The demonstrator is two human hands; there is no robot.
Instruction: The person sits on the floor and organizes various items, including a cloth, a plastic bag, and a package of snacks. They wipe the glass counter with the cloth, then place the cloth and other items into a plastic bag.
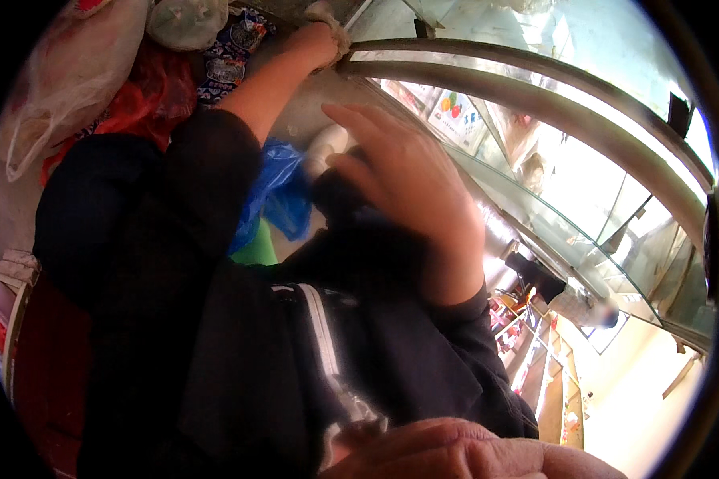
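My left hand (315, 44) reaches to the top of the view at the end of a bare forearm. It is closed on a pale cloth (328, 13) pressed against the end of a curved metal rail (471, 80) of a glass display case. My right hand (411, 188) is blurred in the middle of the view, coming out of a dark sleeve (423, 351), with its fingers apart and nothing clearly in it. Its thumb is close to a white rounded object (327, 148), which is partly hidden.
The curved glass front of the case (551, 199) runs down the right side. A blue plastic bag (276, 191), a red bag (148, 96) and whitish plastic bags (72, 64) lie at the left. Another person (567, 295) stands near shelves (535, 359) in the distance.
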